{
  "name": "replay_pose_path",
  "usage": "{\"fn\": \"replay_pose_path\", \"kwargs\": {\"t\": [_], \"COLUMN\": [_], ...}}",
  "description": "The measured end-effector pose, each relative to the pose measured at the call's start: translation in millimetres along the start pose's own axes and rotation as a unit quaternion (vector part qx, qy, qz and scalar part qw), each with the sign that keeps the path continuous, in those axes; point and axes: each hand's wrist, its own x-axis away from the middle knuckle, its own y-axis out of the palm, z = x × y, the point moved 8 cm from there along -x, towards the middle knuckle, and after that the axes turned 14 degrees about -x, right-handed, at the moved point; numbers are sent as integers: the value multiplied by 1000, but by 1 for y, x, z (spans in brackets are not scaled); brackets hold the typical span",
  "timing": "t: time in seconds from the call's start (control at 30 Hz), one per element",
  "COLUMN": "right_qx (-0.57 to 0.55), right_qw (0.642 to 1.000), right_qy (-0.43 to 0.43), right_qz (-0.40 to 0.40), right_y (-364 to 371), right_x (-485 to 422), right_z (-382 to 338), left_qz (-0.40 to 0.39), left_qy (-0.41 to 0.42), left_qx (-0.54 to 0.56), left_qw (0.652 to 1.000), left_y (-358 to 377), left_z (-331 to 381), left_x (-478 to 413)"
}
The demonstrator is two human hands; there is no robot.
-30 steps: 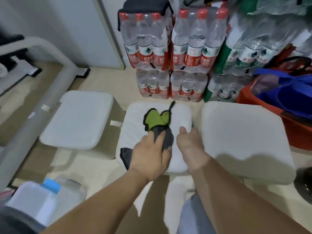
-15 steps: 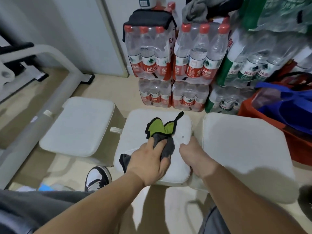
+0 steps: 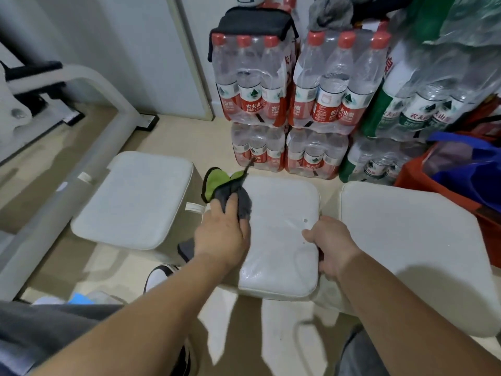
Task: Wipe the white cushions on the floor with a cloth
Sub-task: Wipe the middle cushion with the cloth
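Three white cushions lie on the floor: a left cushion [image 3: 135, 196], a middle cushion [image 3: 282, 240] and a large right cushion [image 3: 406, 240]. My left hand [image 3: 222, 234] grips a grey and green cloth [image 3: 230, 191] at the middle cushion's left edge, the cloth's green end sticking out toward the far side. My right hand [image 3: 330, 242] grips the middle cushion's right edge, fingers curled under it.
Shrink-wrapped packs of water bottles [image 3: 292, 104] are stacked just behind the cushions. An orange bin with a blue bag [image 3: 461, 175] stands at the right. A grey metal frame [image 3: 89, 147] runs along the left. My shoe [image 3: 160, 275] is near the left cushion.
My left hand has slid the cloth from the middle of the cushion to its left edge. My right hand has shifted from the cushion's top to gripping its right edge.
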Motion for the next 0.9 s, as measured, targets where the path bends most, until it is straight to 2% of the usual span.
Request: {"fn": "replay_pose_path", "kwargs": {"t": [0.07, 0.17, 0.27, 0.3, 0.33, 0.37, 0.43, 0.47, 0.53, 0.6, 0.63, 0.73, 0.8, 0.83, 0.9], "right_qx": [2, 14, 5, -3, -8, -12, -15, -20, -34, -49, -56, -70, -62, -55, -41], "right_qw": [1000, 999, 997, 996, 996, 996, 996, 996, 995, 994, 993, 990, 991, 992, 994], "right_qy": [-2, 29, 78, 85, 86, 86, 89, 90, 88, 86, 89, 104, 99, 93, 86], "right_qz": [5, 11, 23, 25, 22, 16, 8, 2, -21, -49, -61, -71, -68, -63, -51], "right_y": [-1, 2, 0, -1, -1, -1, -1, -1, 0, 1, 0, -2, -1, -1, -3], "right_x": [-2, -5, -4, -2, 0, 1, 4, 6, 8, 11, 11, 12, 10, 9, 5], "right_z": [0, 1, 4, 5, 4, 3, 3, 2, -1, -3, -3, -5, -5, -5, -3], "left_qz": [9, 35, 45, 55, 66, 65, 24, 7, -6, 18, 24, 12, 19, 36, 46], "left_qy": [20, 182, 388, 421, 410, 345, 130, 41, -17, 12, 52, 238, 323, 332, 261], "left_qx": [25, -5, -6, -32, -60, -74, -42, -17, -7, 3, 1, -45, -56, -64, -76], "left_qw": [999, 983, 920, 905, 908, 933, 990, 999, 1000, 1000, 998, 970, 944, 940, 961], "left_y": [-1, 3, 6, 6, 4, 1, -2, -2, -3, -5, -5, 0, -1, -3, -9], "left_z": [23, 56, 60, 52, 40, 24, -8, -14, 0, 20, 29, 46, 44, 43, 43], "left_x": [25, 71, 67, 56, 39, 18, -10, -12, -2, 18, 30, 50, 36, 22, -13]}}
